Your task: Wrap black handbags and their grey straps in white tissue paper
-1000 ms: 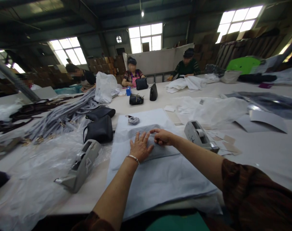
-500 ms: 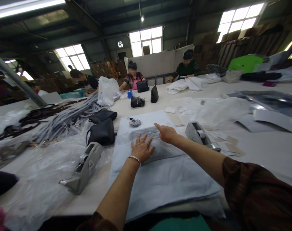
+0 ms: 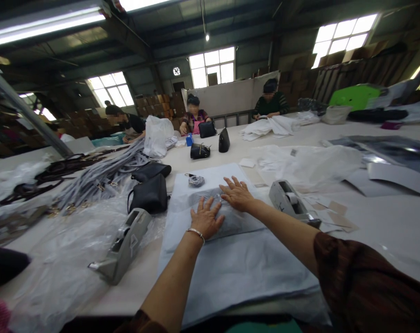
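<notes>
My left hand (image 3: 207, 218), with a bracelet at the wrist, lies with fingers spread on a flat, clear-wrapped package (image 3: 239, 222). On the same package, a little farther right, rests my right hand (image 3: 236, 194), its fingers apart. What is inside the wrapping is hard to make out. Beneath it lies a stack of pale blue-white sheets (image 3: 244, 273). A coiled grey strap (image 3: 196, 181) sits on the sheets just beyond my left hand.
Tape dispensers stand left (image 3: 124, 249) and right (image 3: 293, 203) of the sheets. Black bags (image 3: 149, 194) and a heap of grey straps (image 3: 102, 169) lie at the left, with clear plastic (image 3: 60, 249) nearer me. Co-workers sit across the table.
My right hand has gone from a pointing finger to spread fingers laid on the package. The left hand stays spread in place. The view has tipped slightly upward.
</notes>
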The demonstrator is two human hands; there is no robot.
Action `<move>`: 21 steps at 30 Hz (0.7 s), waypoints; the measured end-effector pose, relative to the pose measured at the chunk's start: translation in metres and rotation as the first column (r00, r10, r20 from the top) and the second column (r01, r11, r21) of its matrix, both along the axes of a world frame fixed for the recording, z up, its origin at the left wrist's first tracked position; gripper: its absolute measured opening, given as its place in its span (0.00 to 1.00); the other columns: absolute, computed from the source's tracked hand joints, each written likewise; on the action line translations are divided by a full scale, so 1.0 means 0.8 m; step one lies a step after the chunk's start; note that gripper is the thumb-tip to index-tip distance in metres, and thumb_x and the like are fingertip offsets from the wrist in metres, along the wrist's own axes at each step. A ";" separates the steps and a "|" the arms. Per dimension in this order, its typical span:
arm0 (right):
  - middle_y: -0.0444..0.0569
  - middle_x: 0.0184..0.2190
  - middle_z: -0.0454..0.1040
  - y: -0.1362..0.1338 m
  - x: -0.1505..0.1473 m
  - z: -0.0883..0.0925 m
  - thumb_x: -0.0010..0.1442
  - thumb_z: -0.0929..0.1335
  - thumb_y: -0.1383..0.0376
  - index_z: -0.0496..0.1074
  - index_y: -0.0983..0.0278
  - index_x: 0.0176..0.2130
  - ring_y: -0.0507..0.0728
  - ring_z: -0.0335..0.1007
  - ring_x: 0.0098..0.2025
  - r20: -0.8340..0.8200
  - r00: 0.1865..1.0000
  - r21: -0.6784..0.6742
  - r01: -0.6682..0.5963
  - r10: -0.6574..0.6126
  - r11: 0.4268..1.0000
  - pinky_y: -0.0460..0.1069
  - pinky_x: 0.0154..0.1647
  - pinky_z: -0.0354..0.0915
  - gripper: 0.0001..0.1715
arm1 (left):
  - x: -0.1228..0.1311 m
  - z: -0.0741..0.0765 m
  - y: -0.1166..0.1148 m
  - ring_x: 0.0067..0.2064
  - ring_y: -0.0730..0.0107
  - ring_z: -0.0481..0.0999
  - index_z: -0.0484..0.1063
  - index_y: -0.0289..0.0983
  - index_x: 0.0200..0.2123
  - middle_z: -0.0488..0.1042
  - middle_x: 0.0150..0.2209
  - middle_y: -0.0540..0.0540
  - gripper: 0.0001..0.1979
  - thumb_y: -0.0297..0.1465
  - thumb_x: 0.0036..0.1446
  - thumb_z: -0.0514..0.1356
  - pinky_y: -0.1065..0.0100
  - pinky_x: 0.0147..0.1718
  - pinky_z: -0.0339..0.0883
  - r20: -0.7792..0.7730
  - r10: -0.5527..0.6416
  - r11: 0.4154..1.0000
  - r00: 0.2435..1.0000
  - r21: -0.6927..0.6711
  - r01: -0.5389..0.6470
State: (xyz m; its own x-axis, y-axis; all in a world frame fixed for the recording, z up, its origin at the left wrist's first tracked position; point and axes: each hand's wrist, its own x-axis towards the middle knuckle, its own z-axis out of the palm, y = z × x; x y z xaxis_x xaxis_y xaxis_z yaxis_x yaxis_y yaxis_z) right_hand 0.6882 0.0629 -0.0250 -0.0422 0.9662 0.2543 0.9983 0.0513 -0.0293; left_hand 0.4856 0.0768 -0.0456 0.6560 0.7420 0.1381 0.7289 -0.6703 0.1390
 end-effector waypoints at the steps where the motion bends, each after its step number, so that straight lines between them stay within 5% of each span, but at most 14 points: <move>1: 0.50 0.73 0.41 -0.004 -0.002 -0.002 0.71 0.55 0.48 0.57 0.55 0.69 0.72 0.29 0.73 0.018 0.998 0.022 -0.065 0.065 0.998 0.72 0.66 0.42 0.33 | 0.000 -0.001 0.000 0.73 0.43 0.36 0.53 0.57 0.67 0.45 0.73 0.51 0.30 0.52 0.63 0.49 0.27 0.59 0.49 0.007 0.000 1.000 1.000 0.002 0.000; 4: 0.47 0.72 0.48 -0.012 -0.008 -0.012 0.72 0.54 0.49 0.57 0.55 0.68 0.70 0.33 0.73 0.041 0.978 -0.014 -0.204 0.205 0.979 0.72 0.66 0.41 0.32 | 0.000 -0.002 0.001 0.73 0.43 0.37 0.53 0.59 0.67 0.45 0.73 0.52 0.30 0.52 0.63 0.49 0.26 0.58 0.50 0.021 -0.005 1.000 1.000 0.005 0.005; 9: 0.53 0.72 0.46 -0.010 -0.015 -0.011 0.72 0.54 0.51 0.53 0.64 0.70 0.72 0.32 0.73 -0.021 1.000 -0.005 -0.015 0.014 1.000 0.73 0.66 0.42 0.35 | -0.003 0.000 0.000 0.73 0.43 0.37 0.52 0.57 0.68 0.44 0.73 0.50 0.31 0.52 0.63 0.48 0.26 0.58 0.49 0.014 -0.008 1.000 1.000 -0.013 0.008; 14: 0.50 0.72 0.45 -0.025 -0.036 -0.022 0.72 0.54 0.49 0.51 0.61 0.71 0.67 0.32 0.73 -0.067 0.985 -0.048 -0.162 0.159 0.986 0.69 0.69 0.39 0.35 | -0.004 0.000 0.000 0.73 0.44 0.37 0.53 0.58 0.67 0.45 0.73 0.53 0.30 0.52 0.63 0.48 0.28 0.60 0.48 0.052 -0.003 0.999 0.999 -0.044 0.005; 18: 0.51 0.73 0.40 -0.035 -0.043 -0.038 0.72 0.53 0.50 0.43 0.63 0.72 0.64 0.31 0.74 -0.158 0.980 -0.141 -0.141 0.119 0.980 0.67 0.70 0.40 0.38 | -0.020 -0.010 0.005 0.73 0.46 0.38 0.50 0.56 0.69 0.46 0.73 0.51 0.33 0.49 0.62 0.53 0.32 0.62 0.48 0.102 -0.070 0.998 0.992 0.010 0.070; 21: 0.51 0.73 0.39 -0.033 -0.042 -0.037 0.71 0.55 0.50 0.45 0.63 0.72 0.64 0.29 0.74 -0.139 0.981 -0.157 -0.157 0.136 0.975 0.68 0.70 0.38 0.39 | -0.039 -0.026 0.011 0.73 0.47 0.41 0.51 0.48 0.69 0.43 0.73 0.45 0.33 0.48 0.64 0.53 0.39 0.64 0.51 0.173 -0.018 0.999 0.985 0.039 0.011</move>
State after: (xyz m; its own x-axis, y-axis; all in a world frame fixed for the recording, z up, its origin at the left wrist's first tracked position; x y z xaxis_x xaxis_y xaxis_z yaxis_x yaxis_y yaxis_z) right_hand 0.6549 0.0363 -0.0547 -0.1642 0.9810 0.1030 0.9679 0.1803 -0.1751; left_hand 0.4544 0.0858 -0.0662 0.6303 0.7248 0.2783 0.6862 -0.6877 0.2369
